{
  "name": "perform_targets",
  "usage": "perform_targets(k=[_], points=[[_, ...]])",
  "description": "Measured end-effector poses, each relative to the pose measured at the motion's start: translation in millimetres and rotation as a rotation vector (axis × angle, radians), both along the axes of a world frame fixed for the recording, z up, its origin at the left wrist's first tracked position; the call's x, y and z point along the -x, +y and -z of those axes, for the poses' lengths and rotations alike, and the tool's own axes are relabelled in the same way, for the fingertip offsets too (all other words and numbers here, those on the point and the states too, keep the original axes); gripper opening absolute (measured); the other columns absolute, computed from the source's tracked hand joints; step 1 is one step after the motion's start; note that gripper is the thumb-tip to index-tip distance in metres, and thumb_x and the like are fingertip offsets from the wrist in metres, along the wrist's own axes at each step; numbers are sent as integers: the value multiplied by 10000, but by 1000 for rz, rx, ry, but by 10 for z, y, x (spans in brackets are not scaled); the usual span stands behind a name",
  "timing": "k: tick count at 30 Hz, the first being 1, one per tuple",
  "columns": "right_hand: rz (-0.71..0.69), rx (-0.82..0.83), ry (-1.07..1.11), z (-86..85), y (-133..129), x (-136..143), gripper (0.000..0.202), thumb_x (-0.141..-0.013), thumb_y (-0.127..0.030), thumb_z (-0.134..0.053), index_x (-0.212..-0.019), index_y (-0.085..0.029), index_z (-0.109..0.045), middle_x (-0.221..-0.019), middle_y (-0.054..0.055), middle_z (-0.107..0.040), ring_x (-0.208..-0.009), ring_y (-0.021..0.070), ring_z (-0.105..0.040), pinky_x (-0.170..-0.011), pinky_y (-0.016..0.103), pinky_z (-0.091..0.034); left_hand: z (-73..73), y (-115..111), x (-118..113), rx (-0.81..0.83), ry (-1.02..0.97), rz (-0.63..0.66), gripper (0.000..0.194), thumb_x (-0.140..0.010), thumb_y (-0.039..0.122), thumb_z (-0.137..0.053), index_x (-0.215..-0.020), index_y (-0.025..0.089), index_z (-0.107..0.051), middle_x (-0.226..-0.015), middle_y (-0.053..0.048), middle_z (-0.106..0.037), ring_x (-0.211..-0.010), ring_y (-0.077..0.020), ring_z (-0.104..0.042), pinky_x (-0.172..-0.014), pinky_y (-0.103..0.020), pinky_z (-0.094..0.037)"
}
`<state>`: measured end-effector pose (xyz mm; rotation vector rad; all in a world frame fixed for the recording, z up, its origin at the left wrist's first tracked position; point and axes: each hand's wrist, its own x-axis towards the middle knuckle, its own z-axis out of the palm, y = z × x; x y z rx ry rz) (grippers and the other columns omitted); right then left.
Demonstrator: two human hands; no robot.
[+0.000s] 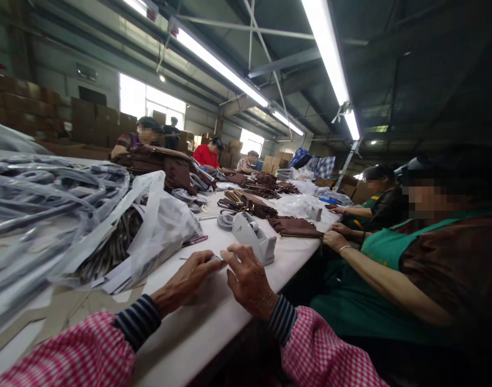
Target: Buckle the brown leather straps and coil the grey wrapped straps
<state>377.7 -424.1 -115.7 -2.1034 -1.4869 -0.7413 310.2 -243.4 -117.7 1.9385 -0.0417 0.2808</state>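
My left hand [188, 280] is over the near part of the table, its thumb and fingers closed on a small greyish piece [216, 258] that is mostly hidden. Facing it from the right is my right hand [250, 282], with bent fingers, the thumb apart from them and the fingertips close to that piece. Whether they touch it I cannot tell. A white tape dispenser [264, 244] stands just beyond my right hand. Behind the dispenser lies a grey coiled strap [225, 222].
To the left, a translucent plastic bag [169, 215] holds dark strips, beside plastic-wrapped grey straps [36, 199]. Brown bags [296, 227] lie farther along the white table [161, 360]. A co-worker in a green apron [375, 279] sits close on the right; other people work farther back.
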Motion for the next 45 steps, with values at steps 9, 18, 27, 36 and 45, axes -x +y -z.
perform_targets(k=[9, 18, 27, 36, 45], points=[[-59, -135, 21, 156, 68, -28, 565, -911, -53, -497, -1460, -180, -524, -1356, 140, -557, -1234, 294, -474, -1094, 480, -461, -84, 65, 107, 283, 89, 18, 287, -775, 478, -646, -733, 196, -615, -767, -18, -565, -741, -205, -528, -574, -273, -413], [-17, -120, 46, 206, -12, -2, 570, -927, -95, -557, -1482, -210, -509, -1393, 114, -545, -1254, 269, -483, -1127, 426, -441, -11, 41, 27, 129, 94, 48, 429, -880, 613, -561, -745, 206, -539, -694, 18, -492, -658, -184, -480, -552, -280, -364], [38, -275, 563, -392, -489, -533, 380, -955, -260, -644, -1335, -243, -638, -1347, 79, -593, -1198, 216, -570, -877, 300, -548, -69, -37, -21, -385, -162, -185, 376, -904, 560, -473, -739, 234, -562, -858, -50, -628, -877, -283, -565, -784, -387, -446], [311, -140, 1166, -677, -792, -1447, 199, -839, -356, -702, -810, -163, -739, -859, 56, -712, -656, 149, -616, -565, 240, -473, -65, 22, -115, -463, -365, -271, 329, -919, 524, -471, -767, 246, -559, -855, -44, -601, -875, -273, -512, -782, -371, -426], [357, -292, 1204, -588, -611, -1488, 77, -628, -213, -726, -628, -164, -667, -643, -16, -582, -637, 127, -488, -552, 226, -394, -351, 243, -126, -351, -243, -426, 405, -819, 601, -430, -732, 232, -571, -833, -71, -633, -862, -296, -567, -795, -405, -451]])
